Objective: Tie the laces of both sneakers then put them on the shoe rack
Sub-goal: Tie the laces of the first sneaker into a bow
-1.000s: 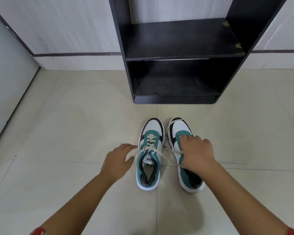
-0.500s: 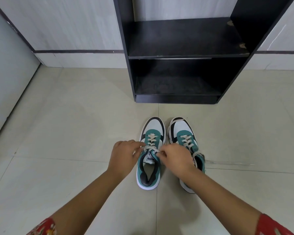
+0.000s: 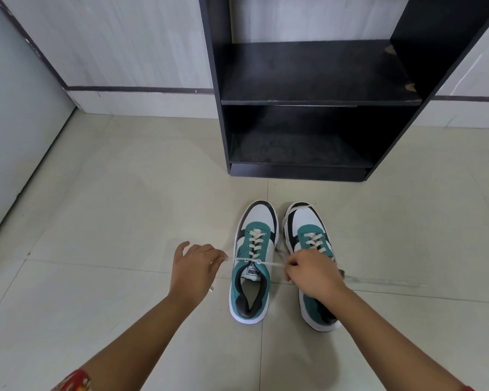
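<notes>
Two teal, white and black sneakers stand side by side on the floor, toes toward the rack. My left hand (image 3: 194,270) pinches one cream lace end of the left sneaker (image 3: 253,262) and holds it out to the left. My right hand (image 3: 312,276) pinches the other lace end, pulled to the right across the shoe's tongue. The lace (image 3: 261,261) runs taut between both hands. My right hand and forearm cover the middle of the right sneaker (image 3: 308,230), whose laces lie loose. The black shoe rack (image 3: 316,100) stands just beyond the toes, both shelves bare.
Pale floor tiles (image 3: 119,210) spread to the left and right of the shoes. A grey wall or door panel (image 3: 17,122) runs along the left side. A white wall with a dark stripe (image 3: 136,88) stands behind the rack.
My right hand left the right sneaker and came to the left one. Both hands took its lace ends and have now drawn them apart sideways, pulling the lace tight.
</notes>
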